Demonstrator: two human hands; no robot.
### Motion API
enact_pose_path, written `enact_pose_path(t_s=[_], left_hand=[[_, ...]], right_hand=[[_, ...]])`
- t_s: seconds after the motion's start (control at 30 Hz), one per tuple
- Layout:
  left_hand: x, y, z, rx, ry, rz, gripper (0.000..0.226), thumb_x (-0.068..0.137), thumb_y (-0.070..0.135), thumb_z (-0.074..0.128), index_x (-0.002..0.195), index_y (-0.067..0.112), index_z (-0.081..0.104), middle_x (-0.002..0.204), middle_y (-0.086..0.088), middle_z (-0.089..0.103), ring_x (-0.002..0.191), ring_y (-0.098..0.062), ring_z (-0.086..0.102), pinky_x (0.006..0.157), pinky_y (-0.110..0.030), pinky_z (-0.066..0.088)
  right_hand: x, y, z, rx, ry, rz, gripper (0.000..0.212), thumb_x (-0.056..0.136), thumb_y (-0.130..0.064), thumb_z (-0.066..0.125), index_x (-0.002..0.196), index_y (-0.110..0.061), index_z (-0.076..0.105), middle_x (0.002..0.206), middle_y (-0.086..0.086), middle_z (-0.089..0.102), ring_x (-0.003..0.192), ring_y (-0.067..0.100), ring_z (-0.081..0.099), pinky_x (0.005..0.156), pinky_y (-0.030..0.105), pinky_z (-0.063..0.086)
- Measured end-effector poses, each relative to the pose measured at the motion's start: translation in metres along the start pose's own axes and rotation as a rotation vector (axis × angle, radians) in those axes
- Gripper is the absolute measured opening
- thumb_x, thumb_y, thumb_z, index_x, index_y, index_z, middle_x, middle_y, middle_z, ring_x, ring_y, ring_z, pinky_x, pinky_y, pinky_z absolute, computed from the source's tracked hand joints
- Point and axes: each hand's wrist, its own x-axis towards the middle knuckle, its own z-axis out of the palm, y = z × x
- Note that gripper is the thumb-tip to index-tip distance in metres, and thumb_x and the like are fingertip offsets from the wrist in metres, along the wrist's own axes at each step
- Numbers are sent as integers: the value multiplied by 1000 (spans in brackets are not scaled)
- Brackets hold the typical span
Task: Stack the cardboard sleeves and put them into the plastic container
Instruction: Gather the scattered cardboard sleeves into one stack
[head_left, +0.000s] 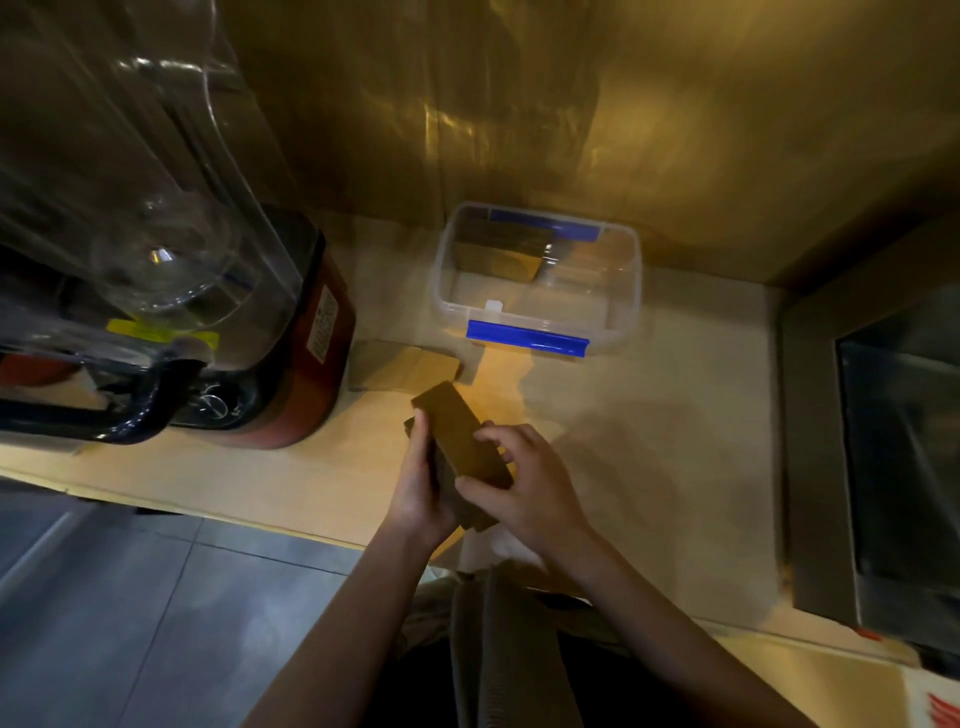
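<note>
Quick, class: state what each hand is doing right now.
Left hand: closed on the stack of cardboard sleeves.
Right hand: fingers curled on the same stack.

place: café kitchen | evidence: blender (171, 291), steel appliance (878, 441), counter (649, 441)

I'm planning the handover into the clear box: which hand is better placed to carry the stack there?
Probably the right hand: it grips the stack of sleeves on the side nearer the plastic container, which sits ahead and right. The left hand would cross over.
</note>
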Motion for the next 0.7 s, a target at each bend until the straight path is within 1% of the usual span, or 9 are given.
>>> enact_pose_path(t_s=[0.07, 0.17, 0.27, 0.33, 0.43, 0.5, 0.57, 0.63, 0.7], left_hand=[[2, -2, 2, -38, 6, -2, 59, 66, 59, 50, 99, 12, 65, 93, -9, 70, 90, -22, 66, 85, -39, 49], [5, -5, 5, -29, -37, -8, 50, 69, 55, 53, 99, 16, 64, 90, -5, 69, 88, -18, 65, 80, -35, 55], [9, -8, 8, 24, -71, -13, 27, 69, 37, 62, 89, 19, 67, 80, -1, 69, 77, -15, 66, 73, -32, 55], [12, -9, 10, 53, -72, -16, 28, 67, 22, 59, 95, 18, 61, 78, -1, 66, 74, -16, 63, 76, -34, 50], [15, -10, 20, 51, -44, -5, 25, 74, 15, 47, 98, 16, 56, 79, -3, 62, 77, -18, 58, 80, -36, 45], [16, -13, 32, 55, 5, 26, 20, 81, 14, 41, 96, 15, 54, 78, -4, 59, 78, -18, 56, 78, -34, 45], [18, -17, 43, 136, 44, 73, 17, 84, 15, 40, 92, 14, 54, 80, -4, 58, 78, -17, 55, 74, -32, 45], [20, -22, 48, 250, 58, 117, 18, 83, 17, 41, 91, 12, 56, 85, -4, 59, 79, -17, 55, 71, -31, 46], [22, -23, 49, 330, 23, 154, 24, 77, 16, 47, 100, 12, 56, 95, -5, 61, 88, -19, 56, 76, -33, 47]], right_hand=[[-3, 2, 1, -101, 19, -32, 56, 70, -49, 58, 120, -25, 50, 123, 0, 49, 105, 13, 44, 92, 31, 42], [-9, 6, 2, -230, 64, -83, 60, 68, -54, 51, 120, -23, 50, 122, 0, 49, 110, 15, 40, 89, 24, 34], [-11, 14, -2, -249, 52, -100, 62, 66, -57, 49, 118, -23, 55, 120, -3, 47, 110, 11, 34, 87, 22, 31], [-11, 23, -7, -55, 96, -16, 54, 68, -55, 53, 112, -24, 59, 114, -4, 48, 108, 10, 38, 87, 22, 36], [-11, 37, -16, 526, 272, 312, 25, 78, -33, 66, 99, -20, 60, 105, 4, 58, 96, 17, 54, 72, 18, 46], [-12, 44, -24, 827, 145, 582, 16, 83, -29, 61, 94, -17, 60, 97, 9, 61, 84, 19, 58, 66, 25, 47], [-15, 46, -33, 1096, -85, 722, 24, 84, -27, 59, 104, -13, 58, 96, 12, 64, 85, 22, 61, 71, 31, 49], [-18, 48, -40, 1269, -190, 739, 32, 83, -17, 57, 114, -7, 52, 101, 15, 64, 92, 25, 62, 78, 33, 52], [-19, 49, -44, 1284, -203, 712, 27, 85, -10, 53, 112, -5, 50, 104, 15, 63, 93, 24, 61, 76, 31, 56]])
